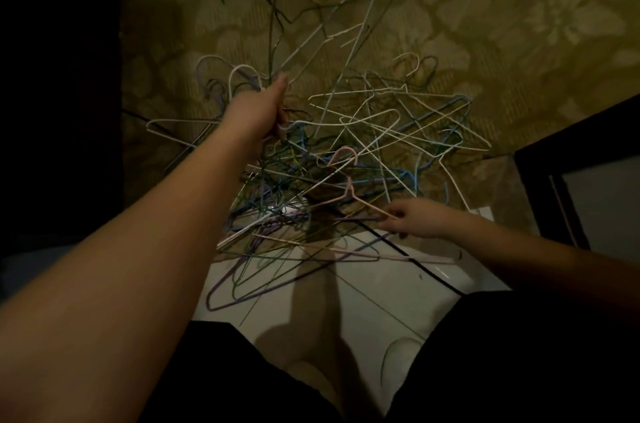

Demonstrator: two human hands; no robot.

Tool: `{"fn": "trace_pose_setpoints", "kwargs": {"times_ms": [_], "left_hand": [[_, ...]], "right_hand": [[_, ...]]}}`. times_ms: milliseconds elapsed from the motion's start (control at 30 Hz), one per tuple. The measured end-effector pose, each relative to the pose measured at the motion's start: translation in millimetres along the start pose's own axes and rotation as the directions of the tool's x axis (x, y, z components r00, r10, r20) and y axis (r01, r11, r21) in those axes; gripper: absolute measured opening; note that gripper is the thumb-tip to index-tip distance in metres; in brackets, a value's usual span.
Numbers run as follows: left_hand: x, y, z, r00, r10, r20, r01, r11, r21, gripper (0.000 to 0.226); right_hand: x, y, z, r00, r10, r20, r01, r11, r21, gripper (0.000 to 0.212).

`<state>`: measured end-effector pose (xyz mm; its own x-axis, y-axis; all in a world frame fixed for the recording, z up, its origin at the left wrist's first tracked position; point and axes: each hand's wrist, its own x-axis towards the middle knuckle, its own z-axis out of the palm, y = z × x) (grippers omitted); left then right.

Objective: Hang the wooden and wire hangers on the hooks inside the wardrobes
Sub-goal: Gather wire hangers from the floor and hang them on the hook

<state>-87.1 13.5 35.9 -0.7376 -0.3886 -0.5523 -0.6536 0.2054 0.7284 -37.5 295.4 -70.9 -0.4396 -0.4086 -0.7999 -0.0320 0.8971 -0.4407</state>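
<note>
A tangled pile of wire hangers [367, 145] in white, green, blue, purple and pink lies on the patterned carpet. My left hand [259, 110] is raised over the pile's left side and grips a bunch of several wire hangers [322, 31] that fan upward from its fist. My right hand [415, 218] reaches in low at the pile's near right edge and pinches the lower wire of a pink hanger [346, 176]. No wooden hangers or wardrobe hooks show.
Olive floral carpet [485, 24] covers the floor beyond the pile. White tiled floor [363, 287] lies near me under the pile's front. A dark framed door or panel [571, 180] stands at the right. A dark furniture side [59, 76] fills the left.
</note>
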Motion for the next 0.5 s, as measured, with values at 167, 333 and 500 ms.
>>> {"fn": "trace_pose_setpoints", "kwargs": {"times_ms": [167,333,500], "left_hand": [[-3.2,11.0,-12.9,0.999,0.022,0.029,-0.021,1.000,-0.009,0.056],[-13.9,18.5,-17.0,0.997,0.022,0.074,-0.014,0.994,-0.107,0.043],[-29.2,36.2,-30.5,0.990,0.004,0.141,0.037,0.958,-0.285,0.037]], "right_hand": [[-18.9,6.3,-27.1,0.968,-0.088,-0.234,0.018,0.958,-0.285,0.034],[-61.2,-9.2,-69.0,0.951,-0.035,-0.306,0.012,0.997,-0.076,0.023],[-92.6,-30.8,-108.6,0.953,-0.067,-0.295,-0.005,0.971,-0.237,0.032]]}}
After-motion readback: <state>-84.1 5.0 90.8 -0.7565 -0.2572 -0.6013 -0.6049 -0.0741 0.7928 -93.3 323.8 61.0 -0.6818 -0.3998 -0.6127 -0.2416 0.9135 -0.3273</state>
